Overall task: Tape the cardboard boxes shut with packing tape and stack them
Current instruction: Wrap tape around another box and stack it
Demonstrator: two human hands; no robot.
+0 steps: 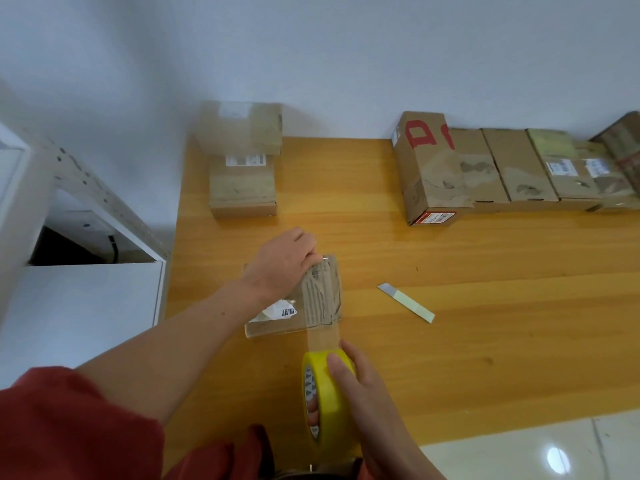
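A small flat cardboard box (322,299) with a barcode label lies on the wooden table (485,306) in front of me. My left hand (282,265) presses on its far end, fingers curled over the edge where the tape starts. My right hand (356,386) grips a yellow roll of packing tape (323,393), fingers through its core and thumb on top. A clear strip of tape (322,337) runs from the roll over the box's near edge onto its top.
A stack of two taped boxes (242,161) stands at the table's far left. A row of several cardboard boxes (502,168) lines the far right by the wall. A cutter blade (405,301) lies right of the small box. A white cabinet (79,299) stands to the left.
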